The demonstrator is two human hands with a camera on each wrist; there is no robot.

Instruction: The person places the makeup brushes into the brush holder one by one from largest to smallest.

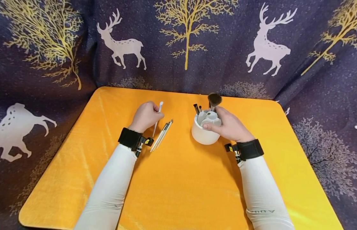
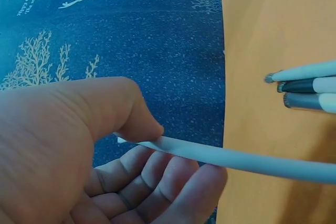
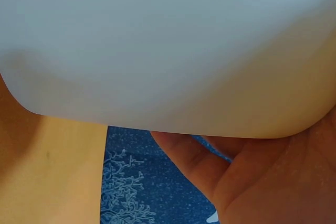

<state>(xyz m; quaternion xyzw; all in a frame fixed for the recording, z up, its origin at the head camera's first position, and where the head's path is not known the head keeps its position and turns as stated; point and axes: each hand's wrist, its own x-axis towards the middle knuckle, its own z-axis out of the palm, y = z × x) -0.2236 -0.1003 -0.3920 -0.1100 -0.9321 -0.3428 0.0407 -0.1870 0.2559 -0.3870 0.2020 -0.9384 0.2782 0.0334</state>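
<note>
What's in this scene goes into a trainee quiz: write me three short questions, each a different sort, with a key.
1. Multiple choice. What does the left hand pinch?
a) the fluffy dark brush
b) a thin white stick
c) the white cup
2. True or false: the right hand holds the white cup.
3. Count. How many brushes show on the table in the left wrist view?

Key: 1. b. 2. True: its thumb lies on the near side of the cup. 3. Three.
</note>
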